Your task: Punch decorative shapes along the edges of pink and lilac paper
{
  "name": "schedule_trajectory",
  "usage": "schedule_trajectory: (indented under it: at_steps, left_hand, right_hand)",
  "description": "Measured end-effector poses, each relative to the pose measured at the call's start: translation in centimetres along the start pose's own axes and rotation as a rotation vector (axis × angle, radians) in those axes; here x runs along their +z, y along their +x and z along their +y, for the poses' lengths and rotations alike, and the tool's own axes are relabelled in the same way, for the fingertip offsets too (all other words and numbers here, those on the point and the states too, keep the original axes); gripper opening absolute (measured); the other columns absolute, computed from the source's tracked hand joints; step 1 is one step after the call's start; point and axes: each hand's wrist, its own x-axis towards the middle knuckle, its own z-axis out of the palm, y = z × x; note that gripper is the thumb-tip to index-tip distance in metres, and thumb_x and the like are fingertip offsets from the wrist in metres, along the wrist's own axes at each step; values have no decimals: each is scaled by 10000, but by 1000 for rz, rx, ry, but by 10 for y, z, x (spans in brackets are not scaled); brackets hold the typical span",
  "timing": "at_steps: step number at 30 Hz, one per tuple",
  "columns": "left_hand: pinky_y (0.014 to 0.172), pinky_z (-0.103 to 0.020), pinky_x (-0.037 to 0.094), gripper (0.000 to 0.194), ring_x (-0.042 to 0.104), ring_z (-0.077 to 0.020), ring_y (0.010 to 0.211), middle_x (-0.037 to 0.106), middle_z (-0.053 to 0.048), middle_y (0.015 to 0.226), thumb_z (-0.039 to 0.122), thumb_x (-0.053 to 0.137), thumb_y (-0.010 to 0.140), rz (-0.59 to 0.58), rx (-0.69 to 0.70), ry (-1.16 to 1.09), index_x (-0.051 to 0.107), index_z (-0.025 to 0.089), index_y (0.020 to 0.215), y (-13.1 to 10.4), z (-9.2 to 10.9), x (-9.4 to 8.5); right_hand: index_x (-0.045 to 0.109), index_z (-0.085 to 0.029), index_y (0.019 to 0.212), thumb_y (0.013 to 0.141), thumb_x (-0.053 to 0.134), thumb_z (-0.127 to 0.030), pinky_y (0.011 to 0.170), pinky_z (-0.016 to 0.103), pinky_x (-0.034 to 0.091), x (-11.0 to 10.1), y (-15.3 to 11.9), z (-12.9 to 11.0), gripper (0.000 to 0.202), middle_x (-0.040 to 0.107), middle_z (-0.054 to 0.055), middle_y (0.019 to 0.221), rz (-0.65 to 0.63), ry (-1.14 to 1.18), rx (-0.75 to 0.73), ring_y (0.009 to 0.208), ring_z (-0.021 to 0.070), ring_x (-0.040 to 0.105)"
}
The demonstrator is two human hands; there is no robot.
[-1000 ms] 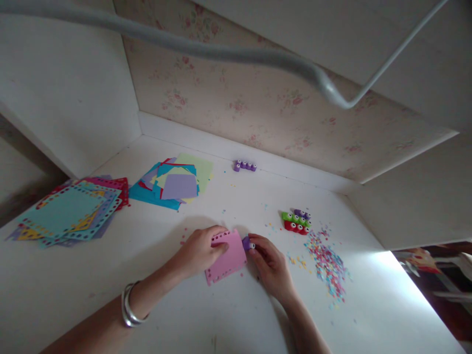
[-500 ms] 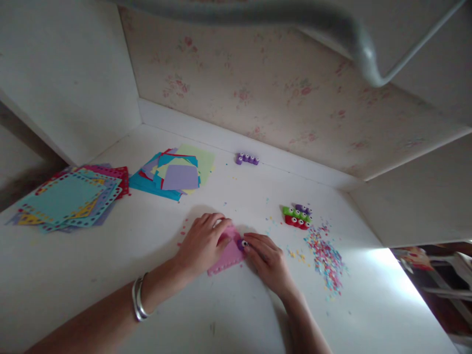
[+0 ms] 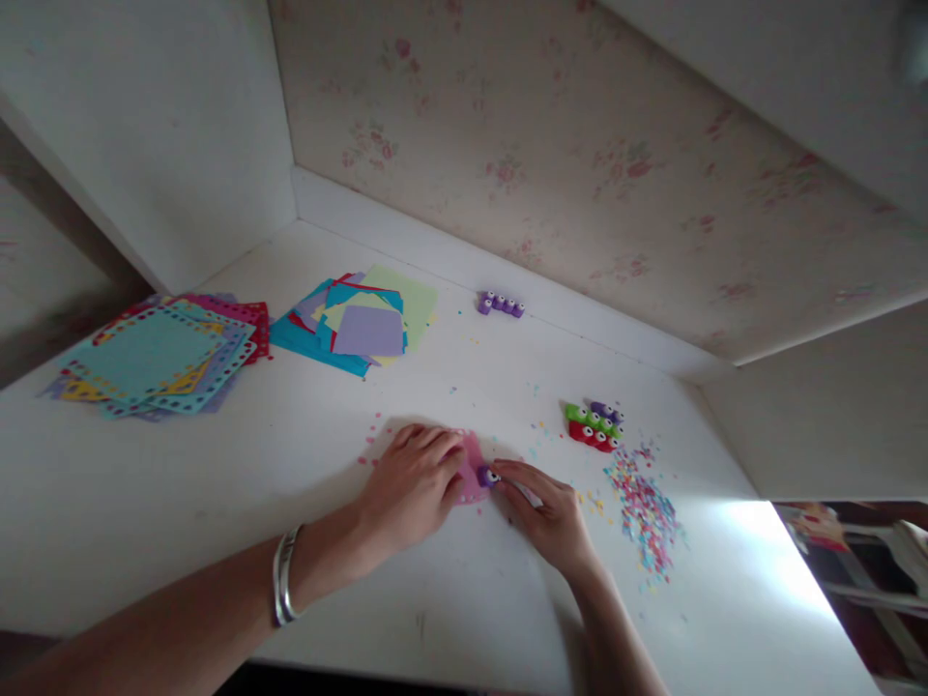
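Observation:
A sheet of pink paper (image 3: 473,450) lies on the white table, with small punched holes along its edge. My left hand (image 3: 420,483) covers much of the sheet, its fingers curled over it and closed on it. At the sheet's right edge is a small purple paper punch (image 3: 487,476) with a round white button. My right hand (image 3: 545,512) is closed on this punch, thumb and fingers around its right side. Several pink paper dots (image 3: 369,441) are scattered left of the sheet. What lies under my left palm is hidden.
Sheets with punched borders (image 3: 156,353) are stacked at the left, beside a pile of plain coloured paper (image 3: 369,332). Purple punches (image 3: 502,304) stand near the wall. Red, green and purple punches (image 3: 594,427) sit at the right, next to a heap of confetti (image 3: 647,512).
The pink sheet has turned, and its lower holed edge has shifted beneath my left hand. My right hand keeps the purple punch at the edge. The camera view has tilted and shifted.

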Motion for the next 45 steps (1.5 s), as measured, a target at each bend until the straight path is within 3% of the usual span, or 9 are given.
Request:
schedule_trajectory:
  at_steps: [4,20,30,35,45]
  left_hand:
    - [1059,-486,341,245,542,-272,1219,649,-72,1275,220,527,941,27,0,-31,654,222,1150,1,-2,0]
    - [1058,-469,339,235,559,-268,1210,670,-73,1237,202,548,927,30,-16,-40,654,212,1136,2,-1,-1]
    - [1065,-462,332,250,544,-261,1232,651,-77,1285,202,547,928,34,-16,-26,649,213,1156,2,-1,0]
    - [1064,-466,328,236,554,-264,1213,665,-75,1251,200,549,927,29,-15,-26,649,206,1141,2,-1,-1]
    - [1043,-463,344,174,562,-252,1183,675,-57,1197,205,540,935,38,2,1,650,205,1069,2,-3,2]
  right_hand:
    - [713,-320,1157,933,620,-174,885,383,620,0,-2,-3,284,761,20,1082,-4,14,-4,992,205,728]
    - [717,-324,1165,927,604,-127,862,392,641,3,-7,-2,329,757,17,1119,3,-6,-72,1031,216,724]
    - [587,-336,1353,877,567,-31,981,521,562,-8,-4,-4,566,744,19,1158,-84,-177,-299,1127,253,670]
    - [590,-301,1339,882,537,-6,949,462,598,-6,-5,-1,546,732,38,1184,-111,-129,-294,1156,240,663]
    - [633,-255,1258,868,625,-2,861,334,639,6,-9,9,465,740,54,1157,25,-123,-324,1039,199,721]
